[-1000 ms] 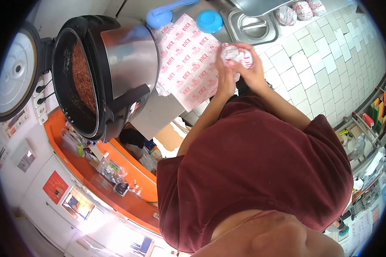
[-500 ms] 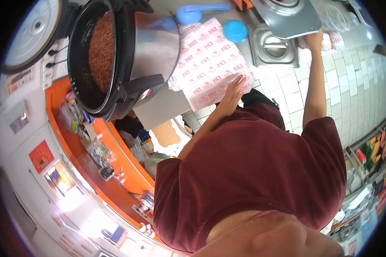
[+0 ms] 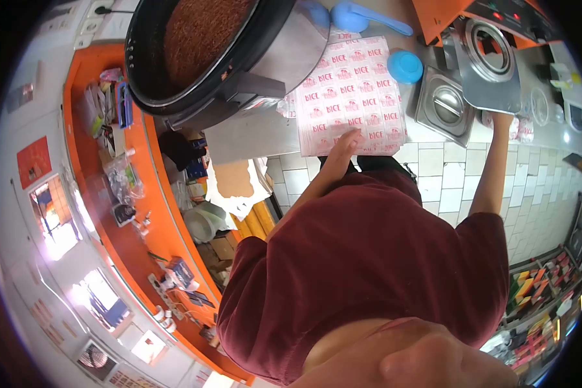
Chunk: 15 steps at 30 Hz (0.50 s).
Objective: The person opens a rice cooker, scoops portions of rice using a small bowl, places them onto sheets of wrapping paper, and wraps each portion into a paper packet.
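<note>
My left hand (image 3: 343, 154) lies with its fingers stretched out on the front edge of a stack of white wrapping paper (image 3: 352, 97) printed with red "RICE" lettering. My right hand (image 3: 502, 121) is at the front edge of a grey metal plate (image 3: 495, 97) on a machine with a round ring opening. Its fingers are hidden by the plate. Behind the paper lies a blue ladle-like scoop (image 3: 352, 17), with a small blue bowl (image 3: 405, 67) to the paper's right. A lidded steel food pan (image 3: 443, 107) sits between the paper and the machine.
A large black cooker pot (image 3: 150, 77) of brown grains stands left of the paper. An orange shelf (image 3: 168, 226) holding bags and small items runs along the left. Pink-printed packs (image 3: 522, 131) and clear plastic containers (image 3: 540, 107) lie on the right. White tiles (image 3: 456, 174) cover the floor.
The whole view has turned and shifted, so the counter items appear farther right. My left hand stays on the paper, and my right hand stays by the metal plate.
</note>
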Motion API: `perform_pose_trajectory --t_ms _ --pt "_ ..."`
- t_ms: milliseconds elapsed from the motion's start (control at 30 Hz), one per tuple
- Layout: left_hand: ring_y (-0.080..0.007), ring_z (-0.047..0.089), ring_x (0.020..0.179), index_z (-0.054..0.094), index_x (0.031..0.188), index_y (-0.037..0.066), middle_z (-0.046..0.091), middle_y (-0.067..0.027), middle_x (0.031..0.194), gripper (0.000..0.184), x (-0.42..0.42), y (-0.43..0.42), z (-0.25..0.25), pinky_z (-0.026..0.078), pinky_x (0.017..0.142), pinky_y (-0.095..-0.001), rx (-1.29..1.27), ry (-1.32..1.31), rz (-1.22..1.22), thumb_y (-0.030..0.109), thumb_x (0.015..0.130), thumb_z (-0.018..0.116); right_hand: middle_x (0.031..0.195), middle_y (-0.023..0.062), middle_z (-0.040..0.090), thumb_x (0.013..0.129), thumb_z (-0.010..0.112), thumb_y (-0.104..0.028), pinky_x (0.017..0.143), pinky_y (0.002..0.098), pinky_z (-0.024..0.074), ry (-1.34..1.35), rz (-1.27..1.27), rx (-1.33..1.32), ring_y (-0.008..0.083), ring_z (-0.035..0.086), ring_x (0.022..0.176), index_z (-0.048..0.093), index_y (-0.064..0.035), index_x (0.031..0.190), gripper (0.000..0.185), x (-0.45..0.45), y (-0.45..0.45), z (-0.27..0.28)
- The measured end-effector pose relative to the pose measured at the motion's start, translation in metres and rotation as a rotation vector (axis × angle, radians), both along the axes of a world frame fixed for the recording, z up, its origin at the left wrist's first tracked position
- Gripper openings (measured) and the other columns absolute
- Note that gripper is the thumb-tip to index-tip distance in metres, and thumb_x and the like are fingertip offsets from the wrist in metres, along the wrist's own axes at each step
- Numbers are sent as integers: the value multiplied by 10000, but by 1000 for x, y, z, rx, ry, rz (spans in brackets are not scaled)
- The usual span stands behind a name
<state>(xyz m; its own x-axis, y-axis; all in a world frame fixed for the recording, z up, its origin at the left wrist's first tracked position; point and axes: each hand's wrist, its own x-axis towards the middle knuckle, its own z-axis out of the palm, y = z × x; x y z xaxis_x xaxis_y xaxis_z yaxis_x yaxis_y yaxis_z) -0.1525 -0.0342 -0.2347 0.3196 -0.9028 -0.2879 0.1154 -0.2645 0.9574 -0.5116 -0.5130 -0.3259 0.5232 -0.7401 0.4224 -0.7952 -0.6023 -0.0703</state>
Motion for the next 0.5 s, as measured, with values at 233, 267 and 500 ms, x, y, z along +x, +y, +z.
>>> perform_pose_trajectory --t_ms 233,267,500 --pt "-227 524 1159 494 1310 1 542 -143 1277 389 32 30 26 393 1008 -343 122 -152 123 225 996 447 839 122 632 822 655 -92 698 354 495 -536 -157 66 287 615 764 634 -19 860 86 152 245 131" --pt "-226 532 1154 511 1295 6 562 -137 1251 366 35 38 25 409 993 -336 144 -110 163 201 989 466 941 140 630 798 659 -70 745 396 485 -485 133 109 311 604 852 625 -25 974 185 168 245 121" --pt "-221 616 1011 577 1231 45 636 -114 1115 326 73 48 119 482 893 -335 35 -205 -102 171 931 586 1380 220 382 729 769 -189 985 487 410 186 358 380 440 437 1213 439 -277 1357 715 290 174 109"
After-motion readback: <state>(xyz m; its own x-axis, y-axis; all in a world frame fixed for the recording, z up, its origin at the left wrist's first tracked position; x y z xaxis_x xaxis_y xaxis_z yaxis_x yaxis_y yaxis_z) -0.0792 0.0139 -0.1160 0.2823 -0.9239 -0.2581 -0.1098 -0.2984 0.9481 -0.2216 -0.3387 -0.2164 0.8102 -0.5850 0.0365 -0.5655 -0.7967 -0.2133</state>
